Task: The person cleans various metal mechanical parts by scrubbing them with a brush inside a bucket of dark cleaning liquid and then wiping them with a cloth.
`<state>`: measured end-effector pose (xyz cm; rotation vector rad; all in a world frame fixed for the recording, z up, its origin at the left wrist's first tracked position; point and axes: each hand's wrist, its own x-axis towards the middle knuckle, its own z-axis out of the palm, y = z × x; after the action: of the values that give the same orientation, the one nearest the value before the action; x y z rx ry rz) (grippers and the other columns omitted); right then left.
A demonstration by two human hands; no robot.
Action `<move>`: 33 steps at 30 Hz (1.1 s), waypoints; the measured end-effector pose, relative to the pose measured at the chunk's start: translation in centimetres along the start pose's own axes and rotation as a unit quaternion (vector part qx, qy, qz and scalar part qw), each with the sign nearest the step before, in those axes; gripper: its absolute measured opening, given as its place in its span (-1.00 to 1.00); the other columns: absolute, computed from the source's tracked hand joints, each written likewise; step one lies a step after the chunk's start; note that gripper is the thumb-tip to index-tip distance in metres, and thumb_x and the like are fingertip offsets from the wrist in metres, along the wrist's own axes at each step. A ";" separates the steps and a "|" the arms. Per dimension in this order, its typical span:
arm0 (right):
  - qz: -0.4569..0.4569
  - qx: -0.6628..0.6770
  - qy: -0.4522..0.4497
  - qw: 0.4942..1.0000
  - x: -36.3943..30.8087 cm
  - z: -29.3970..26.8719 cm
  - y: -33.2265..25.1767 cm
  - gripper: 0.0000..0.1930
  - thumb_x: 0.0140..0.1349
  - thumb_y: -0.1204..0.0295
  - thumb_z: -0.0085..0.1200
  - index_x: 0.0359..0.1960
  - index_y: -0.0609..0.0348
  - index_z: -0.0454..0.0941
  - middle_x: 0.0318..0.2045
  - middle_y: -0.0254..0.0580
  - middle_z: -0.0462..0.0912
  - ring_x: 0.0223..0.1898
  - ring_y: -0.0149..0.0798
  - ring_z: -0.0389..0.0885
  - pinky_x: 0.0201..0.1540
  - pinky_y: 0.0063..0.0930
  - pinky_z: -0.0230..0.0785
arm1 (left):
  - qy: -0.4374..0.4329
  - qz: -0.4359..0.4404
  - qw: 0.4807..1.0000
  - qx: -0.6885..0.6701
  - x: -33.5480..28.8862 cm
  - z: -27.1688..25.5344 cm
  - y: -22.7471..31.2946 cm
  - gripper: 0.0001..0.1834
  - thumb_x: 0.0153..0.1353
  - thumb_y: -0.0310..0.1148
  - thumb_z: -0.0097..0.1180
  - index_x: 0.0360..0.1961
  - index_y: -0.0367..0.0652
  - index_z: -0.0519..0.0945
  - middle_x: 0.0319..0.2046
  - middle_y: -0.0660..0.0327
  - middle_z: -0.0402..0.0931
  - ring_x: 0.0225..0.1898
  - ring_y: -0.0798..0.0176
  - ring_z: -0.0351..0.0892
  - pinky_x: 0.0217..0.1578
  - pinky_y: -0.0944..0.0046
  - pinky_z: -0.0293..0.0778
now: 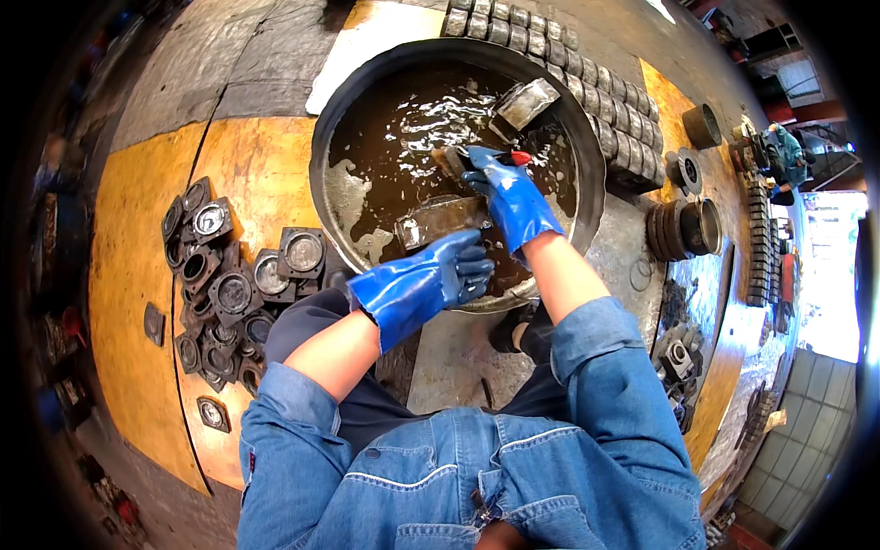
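Observation:
A large round dark metal tub (323, 174) of murky brown liquid stands before me. My right hand (515, 200), in a blue rubber glove, is closed round a brush (451, 167) above the liquid. The red end of its handle sticks out to the right, and its bristles point left. Below the brush, a wet metal block (431, 223) rises partly out of the liquid. My left hand (426, 280), gloved alike, is beside this block's near side with its fingers apart; whether they touch it I cannot tell. A second metal block (527, 104) leans inside the tub's far right.
Many square metal parts with round openings (231, 291) lie heaped on boards at left. Rows of metal blocks (605, 101) stand behind the tub to the right. Metal rings (669, 229) and a short cylinder (702, 126) are farther right. Another person (788, 158) is at the far right.

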<state>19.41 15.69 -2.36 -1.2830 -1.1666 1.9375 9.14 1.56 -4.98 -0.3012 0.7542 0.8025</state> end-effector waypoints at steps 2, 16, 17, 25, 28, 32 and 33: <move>0.058 -0.051 0.001 0.997 0.9 0.9 0.6 -0.63 0.40 0.19 0.25 0.11 0.14 0.65 -0.12 -0.30 0.74 -0.20 -0.41 0.69 -0.13 -0.49 0.49 | -0.071 0.034 0.996 -0.048 1.2 -2.8 -0.8 -0.61 0.49 -0.03 0.05 -0.01 -0.14 0.62 -0.26 0.13 0.63 -0.31 0.20 0.56 -0.21 0.13 0.59; 0.104 -0.032 0.098 0.989 -4.4 -1.4 5.5 -0.64 0.36 0.08 0.22 -0.13 0.14 0.69 -0.35 -0.28 0.68 -0.40 -0.37 0.57 -0.34 -0.41 0.40 | 0.131 0.449 0.784 0.407 -1.5 -2.9 1.9 -0.71 0.44 -0.39 0.14 0.10 -0.26 0.65 -0.11 0.16 0.73 -0.15 0.28 0.71 -0.13 0.32 0.59; 0.108 -0.016 0.087 0.990 -5.6 -1.0 5.0 -0.64 0.37 0.11 0.23 -0.09 0.17 0.67 -0.29 -0.25 0.69 -0.35 -0.36 0.61 -0.29 -0.43 0.44 | 0.125 0.353 0.888 0.267 -1.4 -2.6 2.1 -0.74 0.42 -0.40 0.17 0.06 -0.25 0.68 -0.15 0.21 0.73 -0.17 0.32 0.70 -0.15 0.35 0.58; -0.012 0.057 -0.009 0.998 -1.6 -5.1 1.0 -0.64 0.44 0.27 0.15 0.12 0.25 0.65 -0.04 -0.17 0.75 -0.11 -0.36 0.72 -0.07 -0.52 0.59 | 0.117 0.278 0.880 0.368 -3.7 0.2 2.8 -0.75 0.30 -0.26 0.32 -0.21 -0.28 0.74 -0.40 0.33 0.64 -0.40 0.44 0.53 -0.36 0.34 0.46; 0.088 -0.018 0.023 0.996 1.1 -5.6 -0.8 -0.66 0.41 0.25 0.21 0.10 0.19 0.69 -0.10 -0.17 0.79 -0.26 -0.38 0.74 -0.29 -0.55 0.59 | 0.085 0.288 0.853 0.426 -3.8 0.4 2.8 -0.70 0.26 -0.24 0.34 -0.19 -0.30 0.74 -0.42 0.32 0.63 -0.40 0.40 0.52 -0.35 0.29 0.45; 0.128 -0.079 -0.044 0.988 2.6 -4.5 -0.4 -0.69 0.34 0.24 0.29 -0.01 0.15 0.73 -0.21 -0.18 0.81 -0.46 -0.37 0.71 -0.40 -0.61 0.53 | 0.173 0.275 0.809 0.490 -2.5 -1.2 3.3 -0.49 0.02 -0.13 0.44 -0.14 -0.36 0.75 -0.35 0.07 0.73 -0.31 0.18 0.68 -0.20 0.13 0.58; 0.142 -0.100 -0.053 0.983 3.3 -4.7 -0.2 -0.70 0.34 0.24 0.29 -0.02 0.15 0.73 -0.22 -0.18 0.81 -0.47 -0.37 0.71 -0.40 -0.60 0.54 | 0.194 0.254 0.802 0.505 -2.5 -0.9 3.5 -0.46 0.00 -0.11 0.45 -0.12 -0.36 0.75 -0.32 0.03 0.74 -0.28 0.15 0.70 -0.18 0.11 0.59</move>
<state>22.31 20.16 -4.49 -1.5380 -1.3181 2.1577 4.95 2.11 -3.77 0.7648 1.5833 0.7241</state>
